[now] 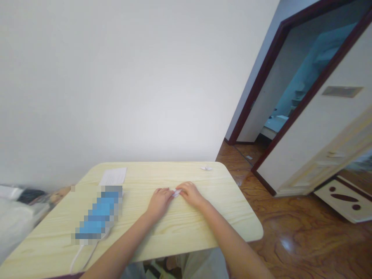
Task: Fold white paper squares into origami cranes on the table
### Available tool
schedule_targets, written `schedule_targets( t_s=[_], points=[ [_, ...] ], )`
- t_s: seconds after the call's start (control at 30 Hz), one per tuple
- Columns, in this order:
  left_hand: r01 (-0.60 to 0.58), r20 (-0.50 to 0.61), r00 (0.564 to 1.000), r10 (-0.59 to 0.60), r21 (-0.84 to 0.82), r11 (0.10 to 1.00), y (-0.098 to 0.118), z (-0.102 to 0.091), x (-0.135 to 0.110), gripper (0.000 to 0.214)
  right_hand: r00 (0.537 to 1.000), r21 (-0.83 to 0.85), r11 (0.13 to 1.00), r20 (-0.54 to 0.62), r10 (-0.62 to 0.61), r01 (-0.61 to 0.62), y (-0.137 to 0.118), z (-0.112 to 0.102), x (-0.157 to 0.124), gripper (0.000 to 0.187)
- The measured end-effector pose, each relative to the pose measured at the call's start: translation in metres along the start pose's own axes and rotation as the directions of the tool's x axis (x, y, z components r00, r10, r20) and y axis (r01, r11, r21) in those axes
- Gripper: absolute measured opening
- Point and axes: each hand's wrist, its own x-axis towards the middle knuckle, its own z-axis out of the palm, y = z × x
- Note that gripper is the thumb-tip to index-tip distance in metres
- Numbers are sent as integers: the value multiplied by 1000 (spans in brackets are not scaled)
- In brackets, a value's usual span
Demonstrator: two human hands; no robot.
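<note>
Both my hands rest on a pale wooden table (221,217) near its middle. My left hand (159,201) and my right hand (190,193) meet fingertip to fingertip, pinching a small white folded piece of paper (176,192) between them. The fingers of both hands are curled closed on it. A second small white folded paper (206,168) lies near the table's far right corner.
A white sheet of paper (113,176) lies at the far left of the table. A blurred blue object (99,215) with a white cord sits left of my hands. A white wall stands behind. An open doorway (290,97) and wooden floor are at right.
</note>
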Motion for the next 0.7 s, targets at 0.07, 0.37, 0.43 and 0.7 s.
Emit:
schedule_targets(
  t_s=[0.07,0.37,0.43,0.7],
  points=[
    [9,-21,1000,-9,-29,1000,-1,1,1,25,1000,-25,1000,7,12,-12,-2,-1,2,21],
    [200,-67,970,-232,-314,928,-6,-1,9,28,998,-120,991,8,60,-58,-24,-5,-1,20],
    [226,-51,963,-265,-383,896,-7,-1,11,29,992,-118,986,15,124,-121,-28,-3,1,16],
    [48,-100,993,-68,-192,980,-10,-7,-3,22,940,-156,943,132,316,-295,-28,-8,20,16]
  ],
)
